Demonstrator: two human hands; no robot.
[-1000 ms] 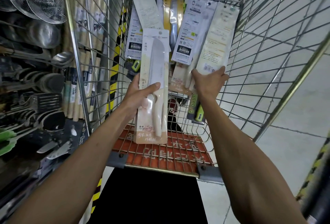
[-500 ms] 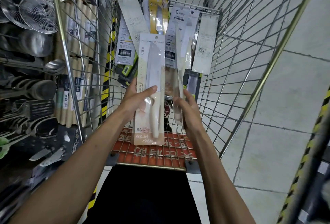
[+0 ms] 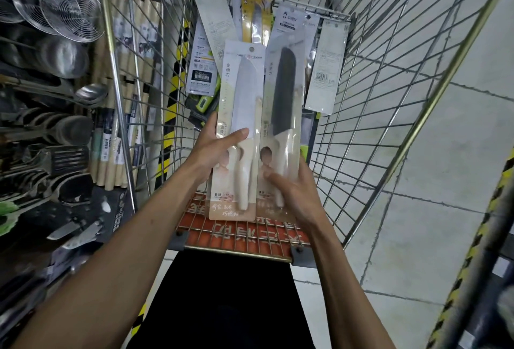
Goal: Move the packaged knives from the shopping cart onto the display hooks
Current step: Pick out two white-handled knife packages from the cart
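Observation:
My left hand (image 3: 215,151) grips a packaged knife with a white blade and cream handle (image 3: 240,115), upright above the near end of the wire shopping cart (image 3: 370,76). Beside it, my right hand (image 3: 297,190) holds a second packaged knife with a dark blade and cream handle (image 3: 282,92) by its lower part. The two packs stand side by side, edges touching. Several more packaged knives lean against the cart's far end, among them a yellow pack (image 3: 256,17) and a white pack turned back-side out (image 3: 325,64). No display hooks show clearly.
Shelving on the left carries wire skimmers (image 3: 69,14), steel ladles (image 3: 89,92), rolling pins (image 3: 111,159) and boxed knives (image 3: 80,226). The cart's red child-seat flap (image 3: 236,229) lies below the packs. Grey tiled floor (image 3: 445,181) stretches to the right, with a yellow-black striped post (image 3: 478,259) at the right edge.
My right hand left the white pack at the cart's far end, picked a dark-bladed pack and brought it up flat beside the white-bladed pack. My left hand kept its pack.

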